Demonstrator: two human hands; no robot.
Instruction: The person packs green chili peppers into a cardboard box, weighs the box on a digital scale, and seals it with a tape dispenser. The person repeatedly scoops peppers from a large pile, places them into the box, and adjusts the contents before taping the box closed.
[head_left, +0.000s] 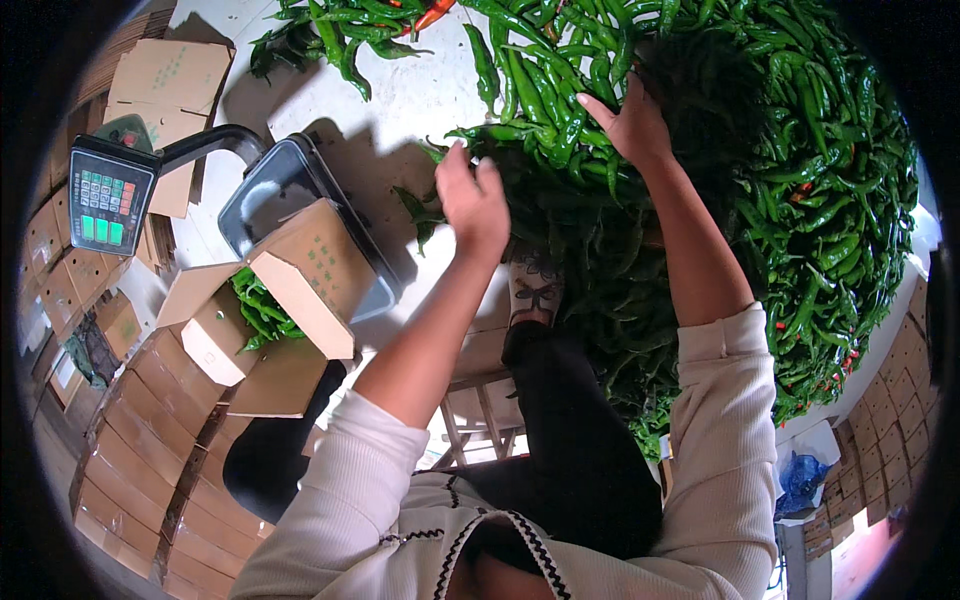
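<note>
A large heap of long green chili peppers (817, 150) fills the right and top of the view, with a few red ones among them. At the heap's near left edge, my left hand (472, 199) is raised with fingers apart, close to some loose peppers, and no pepper shows in it. My right hand (634, 124) reaches onto the heap, thumb spread from the fingers; shadow hides the fingertips and whether they hold anything. To the left, an open cardboard box (315, 277) with green peppers (262, 307) inside rests at the digital scale's platform (277, 187).
The scale's lit keypad head (112, 195) stands at the left on a curved black arm. Flattened cardboard (169, 82) lies behind it. Closed cartons (142, 420) are stacked at lower left, more (892, 412) at far right. A blue plastic bag (801, 480) lies at lower right.
</note>
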